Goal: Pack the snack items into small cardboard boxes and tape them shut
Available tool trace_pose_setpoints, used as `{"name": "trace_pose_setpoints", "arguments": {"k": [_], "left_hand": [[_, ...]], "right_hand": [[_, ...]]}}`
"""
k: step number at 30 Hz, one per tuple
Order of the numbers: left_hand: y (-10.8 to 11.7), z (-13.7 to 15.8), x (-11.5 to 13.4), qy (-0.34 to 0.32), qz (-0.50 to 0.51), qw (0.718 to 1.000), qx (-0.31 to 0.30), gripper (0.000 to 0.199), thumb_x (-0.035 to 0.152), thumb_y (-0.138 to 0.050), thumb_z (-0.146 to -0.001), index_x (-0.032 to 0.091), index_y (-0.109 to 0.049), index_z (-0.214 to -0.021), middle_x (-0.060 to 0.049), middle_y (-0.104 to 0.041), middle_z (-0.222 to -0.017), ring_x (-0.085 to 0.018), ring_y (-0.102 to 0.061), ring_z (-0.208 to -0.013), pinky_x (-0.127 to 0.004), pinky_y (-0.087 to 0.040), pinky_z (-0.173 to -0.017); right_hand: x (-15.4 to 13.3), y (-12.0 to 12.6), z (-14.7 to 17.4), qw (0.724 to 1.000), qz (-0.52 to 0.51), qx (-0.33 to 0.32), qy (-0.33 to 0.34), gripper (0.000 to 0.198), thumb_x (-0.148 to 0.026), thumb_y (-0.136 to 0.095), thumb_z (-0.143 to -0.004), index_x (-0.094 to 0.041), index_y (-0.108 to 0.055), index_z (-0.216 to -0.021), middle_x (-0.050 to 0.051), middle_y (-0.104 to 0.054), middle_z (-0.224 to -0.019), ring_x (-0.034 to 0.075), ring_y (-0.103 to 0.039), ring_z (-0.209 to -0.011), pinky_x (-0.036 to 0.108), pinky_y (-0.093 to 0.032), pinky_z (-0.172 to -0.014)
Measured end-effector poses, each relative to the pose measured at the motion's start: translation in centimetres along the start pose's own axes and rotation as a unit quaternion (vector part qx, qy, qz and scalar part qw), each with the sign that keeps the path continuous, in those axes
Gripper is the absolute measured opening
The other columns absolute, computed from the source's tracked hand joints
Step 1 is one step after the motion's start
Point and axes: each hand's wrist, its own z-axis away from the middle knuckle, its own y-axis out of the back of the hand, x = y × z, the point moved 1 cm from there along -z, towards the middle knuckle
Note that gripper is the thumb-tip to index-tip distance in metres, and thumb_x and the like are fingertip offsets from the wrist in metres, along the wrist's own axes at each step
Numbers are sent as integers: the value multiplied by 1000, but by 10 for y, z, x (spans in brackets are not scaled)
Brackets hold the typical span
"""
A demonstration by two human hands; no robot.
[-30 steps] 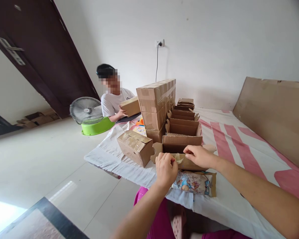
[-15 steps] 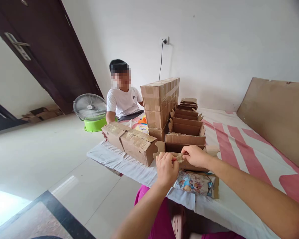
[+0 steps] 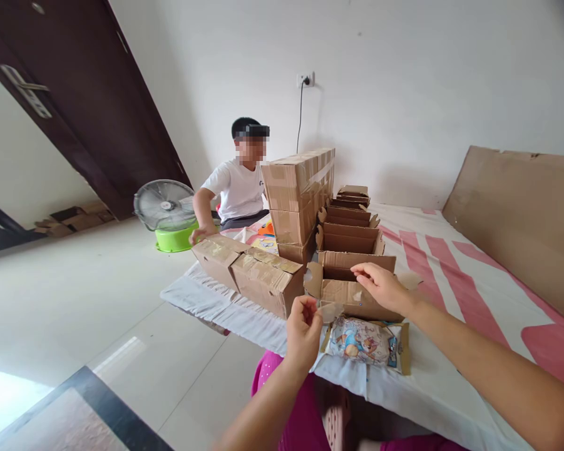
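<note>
We reach both bare forearms (image 3: pixel 479 351) forward, converging. Our left hand (image 3: pixel 303 332): fingers (image 3: pixel 304 304) curled, thumb (image 3: pixel 317 322) close. Our right hand (image 3: pixel 381 288): farther forward, loosely extended, apart from left.

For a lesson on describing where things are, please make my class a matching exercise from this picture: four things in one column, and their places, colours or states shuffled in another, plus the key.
Things
1. Piece of tape
2. Cartoon-printed packet
3. Black plug
4. Door

Descriptions
A. in the wall socket
B. dark brown
C. held in the left hand
D. in front of the nearest open carton

Pairs: 1-C, 2-D, 3-A, 4-B
</note>
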Motion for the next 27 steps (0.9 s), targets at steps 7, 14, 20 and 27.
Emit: {"name": "trace_pose_setpoints", "arguments": {"k": [7,14,20,27], "left_hand": [[-17,42,6,-97,-47,988,-109,7,17,-54,-83,20,-49,-81,2,-52,-73,-11,-48,-63,-22,-41,-60],[-22,71,-8,-212,-82,924,-309,16,20,-62,-83,22,-51,-95,2,-60,-73,-11,-56,-62,-22,-45,-60],[-24,81,-38,-257,-126,907,-310,6,22,-54,-91,22,-55,-96,2,-62,-70,-12,-59,-58,-22,-47,-55],[-42,97,-49,-272,-139,884,-353,7,25,-55,-90,19,-57,-95,-1,-65,-72,-12,-60,-57,-21,-49,-53]], "right_hand": [[-34,-12,92,969,-31,53,240,13,-22,-54,-90,-20,-60,-102,7,-65,-95,20,-58,-90,36,-49,-82],[26,-2,203,977,50,132,157,26,-6,-43,-90,-21,-64,-85,3,-61,-80,14,-57,-75,27,-48,-67],[156,-1,378,893,212,352,-182,20,-27,-52,-90,-25,-72,-88,5,-63,-91,17,-64,-80,29,-54,-74],[206,-71,518,806,228,332,-434,33,-31,-45,-90,-19,-67,-68,6,-63,-76,16,-62,-68,31,-54,-66]]}}
